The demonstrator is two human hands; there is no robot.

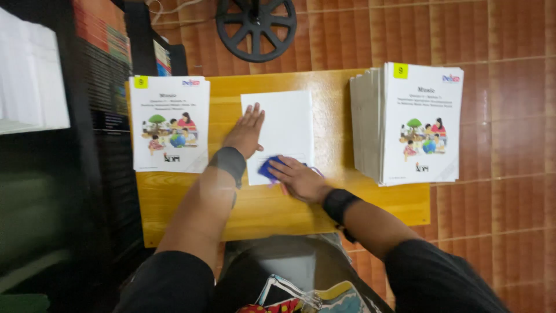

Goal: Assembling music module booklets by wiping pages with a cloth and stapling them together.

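A blank white booklet (289, 124) lies in the middle of a small wooden table (260, 203). My left hand (246, 132) rests flat on the booklet's left edge, fingers spread. Over the booklet's lower edge my right hand (298, 178) grips a small blue object (267, 168); what it is I cannot tell.
A printed booklet with a cartoon cover (169, 123) lies on the table's left end. A tall stack of the same booklets (414, 123) sits on the right end, overhanging the edge. A black spoked wheel (256, 28) lies on the red tiled floor beyond. Dark shelving (98, 75) stands to the left.
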